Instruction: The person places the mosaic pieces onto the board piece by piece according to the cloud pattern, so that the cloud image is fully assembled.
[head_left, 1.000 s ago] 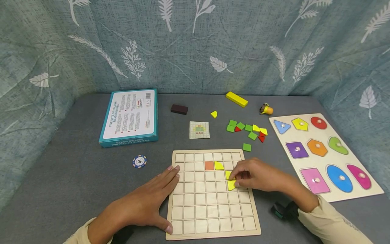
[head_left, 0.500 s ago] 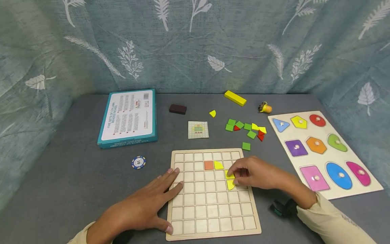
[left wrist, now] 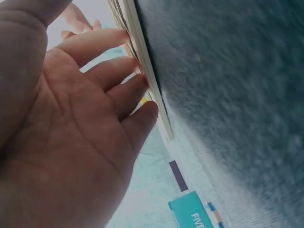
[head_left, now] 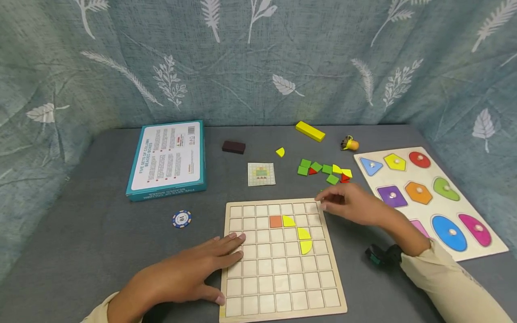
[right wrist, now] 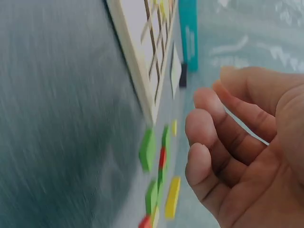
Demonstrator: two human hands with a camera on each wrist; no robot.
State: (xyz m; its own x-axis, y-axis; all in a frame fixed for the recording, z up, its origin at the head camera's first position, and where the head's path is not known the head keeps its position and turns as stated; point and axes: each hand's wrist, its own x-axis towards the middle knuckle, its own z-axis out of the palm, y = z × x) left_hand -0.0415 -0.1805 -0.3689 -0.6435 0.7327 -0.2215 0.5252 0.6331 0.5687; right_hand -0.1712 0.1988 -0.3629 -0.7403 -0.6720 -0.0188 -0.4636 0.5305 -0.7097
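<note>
A wooden grid board (head_left: 282,282) lies flat in the head view. My left hand (head_left: 187,271) rests along its left side, fingers spread over the edge; the left wrist view shows the palm (left wrist: 80,128) and fingers at the board's rim. An orange square tile (head_left: 275,221) sits in one cell, a yellow quarter-circle tile (head_left: 288,220) beside it. Lower right on the board are two more yellow tiles, one above the other (head_left: 305,247). My right hand (head_left: 355,204) hovers near the board's upper right corner, fingers bent and holding nothing. Green tiles (right wrist: 148,149) lie close by.
Beyond the board are a pattern card (head_left: 261,174), loose tiles (head_left: 326,169), a dark block (head_left: 233,147) and a yellow block (head_left: 310,131). A boxed set (head_left: 167,157) and poker chip (head_left: 181,219) stand left; a knobbed shape puzzle (head_left: 408,175) lies right.
My right hand has let go of the yellow tiles on the board and moved up and right, to the upper right corner. The left hand stays on the board's left side.
</note>
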